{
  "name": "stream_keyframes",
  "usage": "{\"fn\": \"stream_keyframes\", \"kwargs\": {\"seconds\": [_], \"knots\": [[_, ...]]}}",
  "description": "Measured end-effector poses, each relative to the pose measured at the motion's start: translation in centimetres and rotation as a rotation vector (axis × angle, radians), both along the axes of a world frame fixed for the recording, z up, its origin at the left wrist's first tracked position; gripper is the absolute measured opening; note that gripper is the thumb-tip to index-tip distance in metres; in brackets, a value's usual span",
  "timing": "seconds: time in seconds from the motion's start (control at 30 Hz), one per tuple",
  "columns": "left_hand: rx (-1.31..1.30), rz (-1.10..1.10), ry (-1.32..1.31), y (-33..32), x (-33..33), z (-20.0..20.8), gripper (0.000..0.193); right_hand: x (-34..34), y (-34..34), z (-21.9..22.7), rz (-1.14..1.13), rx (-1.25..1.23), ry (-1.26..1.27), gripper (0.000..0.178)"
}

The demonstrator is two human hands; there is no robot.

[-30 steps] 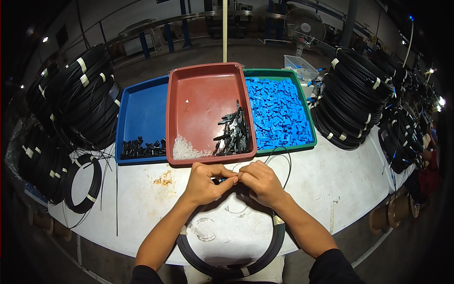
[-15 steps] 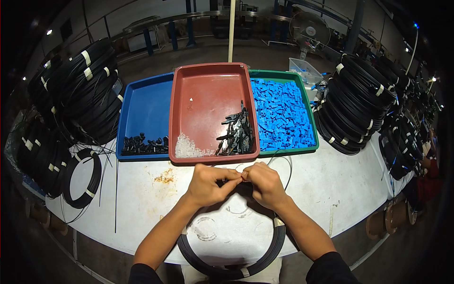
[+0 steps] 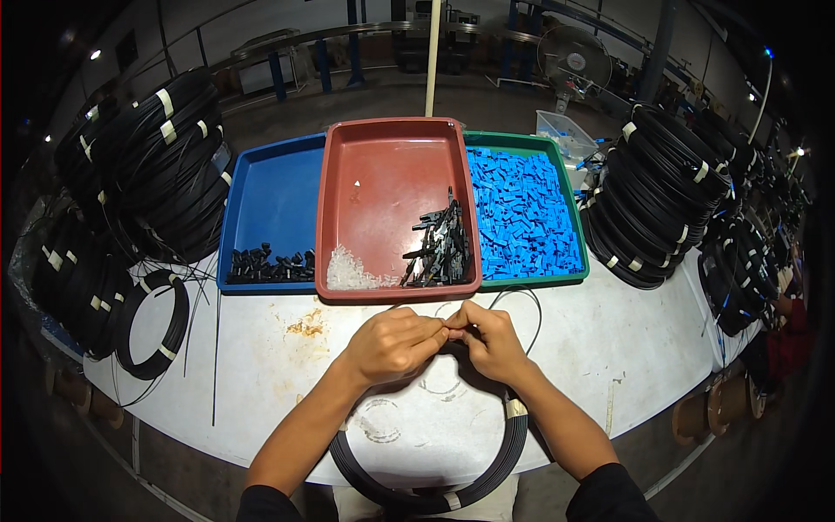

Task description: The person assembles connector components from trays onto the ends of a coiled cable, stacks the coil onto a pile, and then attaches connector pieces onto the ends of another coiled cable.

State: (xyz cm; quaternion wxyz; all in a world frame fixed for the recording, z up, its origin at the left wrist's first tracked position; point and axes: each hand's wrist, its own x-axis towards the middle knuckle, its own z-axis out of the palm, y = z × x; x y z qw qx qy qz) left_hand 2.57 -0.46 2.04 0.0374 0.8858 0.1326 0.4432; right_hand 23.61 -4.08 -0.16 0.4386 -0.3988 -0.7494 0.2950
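My left hand (image 3: pixel 396 343) and right hand (image 3: pixel 492 343): pinched closed, fingertips meeting | hold: hidden, I can't tell | black cable coil (image 3: pixel 489 478): nearer me, between forearms

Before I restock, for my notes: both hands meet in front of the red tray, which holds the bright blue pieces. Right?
No: the head view shows the bright blue pieces in the green tray. The left hand and right hand do meet in front of the red tray.
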Motion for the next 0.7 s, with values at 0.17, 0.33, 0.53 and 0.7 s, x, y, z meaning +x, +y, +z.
{"fn": "stream_keyframes", "kwargs": {"seconds": [0.17,0.33,0.53,0.7], "knots": [[-0.456,-0.012,-0.185,-0.4,0.3,0.2,0.009,-0.4,0.0,0.9,-0.042,0.310,-0.101,0.024],[-0.590,-0.030,-0.232,-0.8,0.4,0.5,0.010,-0.2,-0.6,2.0,-0.073,0.679,-0.319,0.021],[0.035,0.044,0.073,-0.3,-0.2,0.2,0.010,-0.7,-0.4,1.3,-0.055,0.091,0.008,0.013],[-0.929,-0.016,-0.212,-0.5,-0.1,0.0,0.012,-0.2,-0.3,1.7,-0.044,0.650,-0.304,0.019]]}}
